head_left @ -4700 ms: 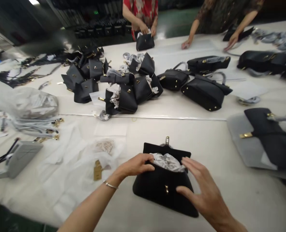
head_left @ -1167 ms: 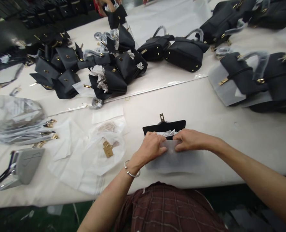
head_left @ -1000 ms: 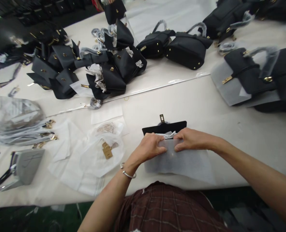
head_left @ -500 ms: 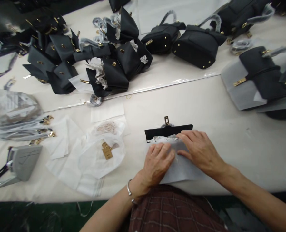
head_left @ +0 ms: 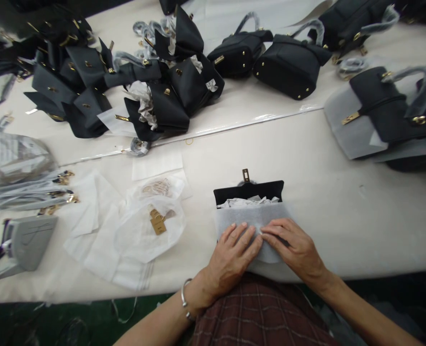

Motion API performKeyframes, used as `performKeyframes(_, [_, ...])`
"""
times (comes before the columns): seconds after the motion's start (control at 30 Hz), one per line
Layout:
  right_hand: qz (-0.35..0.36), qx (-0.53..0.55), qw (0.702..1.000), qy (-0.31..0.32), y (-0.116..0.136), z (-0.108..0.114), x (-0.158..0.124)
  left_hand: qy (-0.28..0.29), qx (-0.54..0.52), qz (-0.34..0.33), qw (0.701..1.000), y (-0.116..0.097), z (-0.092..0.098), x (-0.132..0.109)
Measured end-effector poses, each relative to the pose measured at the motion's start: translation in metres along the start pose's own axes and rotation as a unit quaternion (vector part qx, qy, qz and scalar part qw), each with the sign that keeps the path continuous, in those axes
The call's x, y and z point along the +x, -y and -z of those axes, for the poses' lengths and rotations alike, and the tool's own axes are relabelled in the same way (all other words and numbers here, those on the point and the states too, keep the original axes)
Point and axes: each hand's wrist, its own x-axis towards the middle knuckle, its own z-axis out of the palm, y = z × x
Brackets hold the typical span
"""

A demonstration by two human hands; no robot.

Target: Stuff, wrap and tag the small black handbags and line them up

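Note:
A small black handbag (head_left: 249, 191) lies at the table's near edge, its flap open, a gold clasp at the top and crumpled white paper inside. A sheet of white wrapping tissue (head_left: 250, 218) covers its front. My left hand (head_left: 232, 257) lies flat on the lower part of the tissue with fingers stretched out. My right hand (head_left: 294, 247) rests flat beside it on the same sheet, fingertips almost meeting those of the left. Both hands press on the tissue and hold nothing.
Clear plastic bags with gold hardware (head_left: 157, 221) lie left of the bag. A grey pouch (head_left: 29, 240) sits far left. A pile of black bags (head_left: 162, 96) fills the table's middle, larger handbags (head_left: 288, 69) behind. Wrapped bags (head_left: 382, 110) lie right.
My hands pinched the tissue at the bag's opening, then slid down toward me and flattened out. The tissue now lies smooth over the bag's front.

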Motion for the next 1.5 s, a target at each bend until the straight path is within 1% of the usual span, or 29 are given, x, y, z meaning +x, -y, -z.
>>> performKeyframes(0.13, [-0.016, 0.005, 1.0, -0.011, 0.0, -0.002, 0.001, 0.003, 0.023, -0.001, 1.0, 0.0, -0.003, -0.003])
performKeyframes(0.37, [-0.02, -0.037, 0.999, 0.024, -0.003, -0.006, 0.005, 0.0, 0.051, 0.003, 0.999, 0.0, -0.008, -0.002])
performKeyframes(0.5, [-0.038, -0.056, 0.997, 0.047, -0.012, -0.013, 0.007, 0.043, 0.049, 0.029, 0.997, 0.003, -0.007, 0.006])
performKeyframes(0.63, [-0.038, -0.054, 0.996, 0.062, -0.024, -0.02, 0.006, 0.088, 0.025, 0.049, 0.995, 0.006, 0.003, 0.021])
performKeyframes(0.73, [-0.027, -0.056, 0.996, 0.067, -0.031, -0.023, 0.005, 0.101, 0.009, 0.069, 0.992, 0.004, 0.008, 0.032])
performKeyframes(0.8, [-0.015, -0.055, 0.996, 0.072, -0.034, -0.024, 0.005, 0.103, 0.0, 0.086, 0.991, -0.001, 0.006, 0.036])
performKeyframes(0.87, [-0.009, -0.059, 0.995, 0.074, -0.033, -0.024, 0.005, 0.095, -0.005, 0.105, 0.99, -0.005, 0.0, 0.034])
performKeyframes(0.93, [-0.014, -0.069, 0.995, 0.076, -0.031, -0.023, 0.007, 0.068, 0.0, 0.104, 0.992, -0.005, -0.01, 0.028])
performKeyframes(1.03, [-0.035, -0.076, 0.993, 0.088, -0.027, -0.022, 0.01, 0.018, 0.02, 0.06, 0.998, 0.009, -0.021, 0.014])
performKeyframes(1.1, [-0.043, -0.068, 0.992, 0.098, -0.024, -0.021, 0.011, 0.004, 0.022, 0.016, 1.0, 0.022, -0.021, 0.008])
performKeyframes(1.17, [-0.045, -0.063, 0.992, 0.1, -0.022, -0.021, 0.01, 0.013, 0.012, -0.016, 1.0, 0.033, -0.013, 0.008])
performKeyframes(1.2, [-0.046, -0.065, 0.992, 0.095, -0.022, -0.022, 0.01, 0.022, 0.004, -0.02, 1.0, 0.035, -0.007, 0.011])
performKeyframes(1.27, [-0.048, -0.072, 0.993, 0.081, -0.022, -0.023, 0.009, 0.037, -0.011, -0.003, 0.999, 0.031, 0.003, 0.02])
performKeyframes(1.33, [-0.05, -0.06, 0.994, 0.075, -0.023, -0.021, 0.009, 0.033, -0.019, 0.032, 0.999, 0.02, 0.007, 0.028])
performKeyframes(1.37, [-0.051, -0.04, 0.995, 0.079, -0.024, -0.019, 0.01, 0.024, -0.017, 0.044, 0.999, 0.014, 0.005, 0.031])
performKeyframes(1.43, [-0.065, 0.021, 0.994, 0.086, -0.026, -0.011, 0.014, -0.002, -0.006, 0.049, 0.999, 0.006, -0.005, 0.033])
performKeyframes(1.5, [-0.073, 0.051, 0.994, 0.065, -0.028, -0.004, 0.018, -0.018, 0.004, 0.044, 0.999, 0.004, -0.018, 0.031])
